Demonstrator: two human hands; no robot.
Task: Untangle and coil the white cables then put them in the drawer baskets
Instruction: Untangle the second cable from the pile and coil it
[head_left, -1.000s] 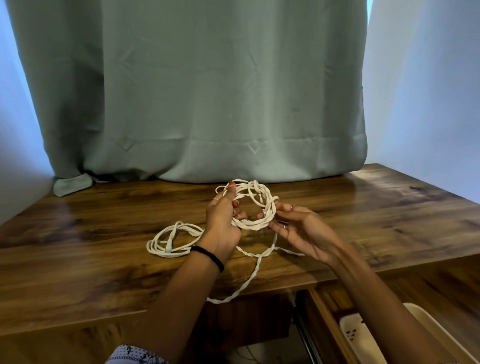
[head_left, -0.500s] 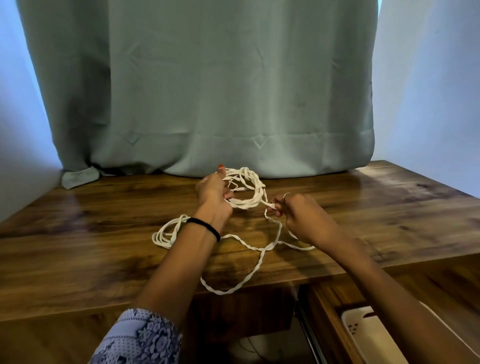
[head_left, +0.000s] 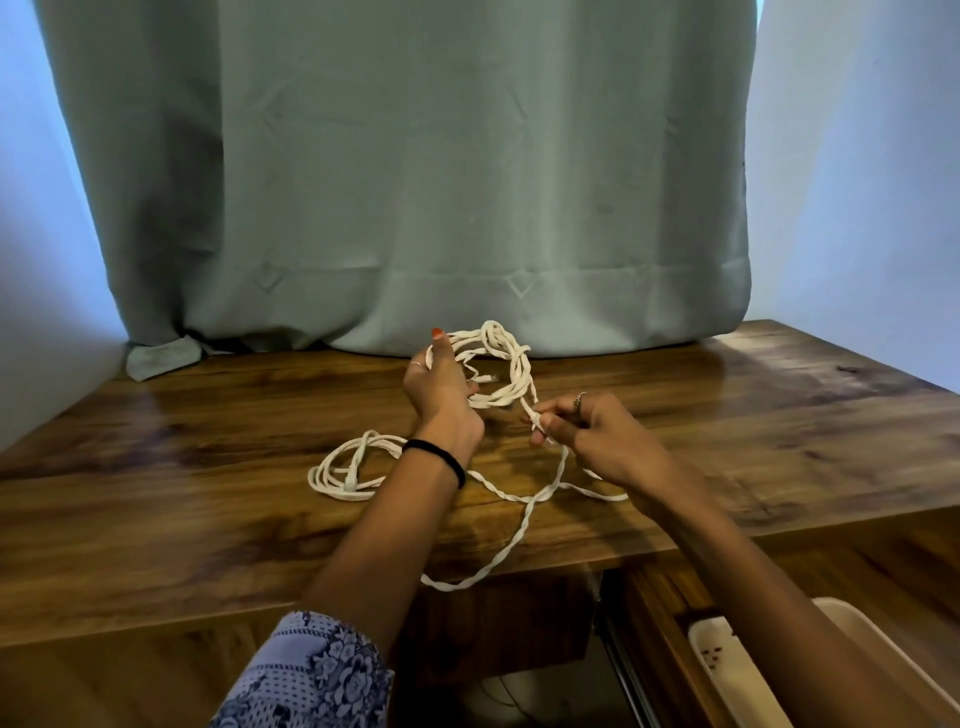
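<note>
L hand grips a raised bundle of white cable loops above the wooden desk, fingers curled through it. R hand pinches a strand just beside the bundle, approx. at its lower end; exact contact pt blurred. Second coil lies flat on desk, left of L wrist. Twisted length trails over front edge. Open drawer w/ white basket at lower right, apart from cables

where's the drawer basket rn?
Head view, bottom right corner: the white basket sits in the open drawer under the table's front edge, partly hidden by the right forearm.
</note>
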